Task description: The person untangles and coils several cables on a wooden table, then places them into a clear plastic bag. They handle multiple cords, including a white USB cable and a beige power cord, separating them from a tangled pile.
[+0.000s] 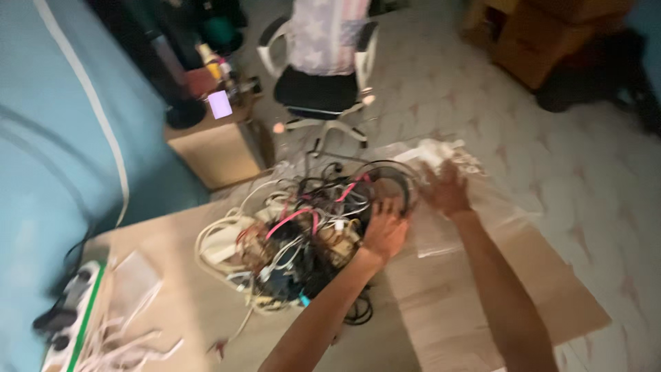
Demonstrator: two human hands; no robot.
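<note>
While a black coiled cable (389, 182) is gripped by the left hand (385, 231) and the clear plastic bag (454, 207) is pinched open by the right hand (446, 189), most of the tangled cable pile (289, 248) is left unbagged at the cardboard sheet's (482, 310) far edge.

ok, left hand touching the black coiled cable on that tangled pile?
Touching. The head view shows the left hand with fingers curled over the black coiled cable at the edge of the tangled pile of cables.

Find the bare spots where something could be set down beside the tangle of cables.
Free: brown sheet right of the right forearm; bare strip between cable pile and white cords. Crowded: where left hand and right hand meet the clear bag.
</note>
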